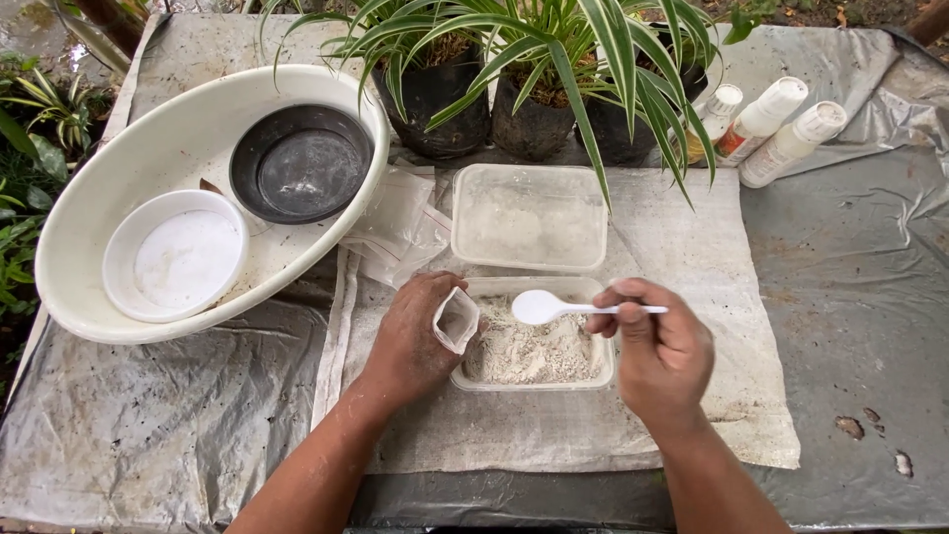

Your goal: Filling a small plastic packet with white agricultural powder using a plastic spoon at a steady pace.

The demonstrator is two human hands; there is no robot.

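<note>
- Two hands over one shallow clear plastic tub (532, 381) of lumpy, chalky grey-white powder, sitting on the pale cloth (692, 257) on the counter.
- Your left hand (415, 341) pinches a small clear bag (457, 319) open at the tub's left rim.
- Your right hand (660, 348) grips a smooth white plastic spoon (542, 308), its bowl hovering above the powder.
</note>
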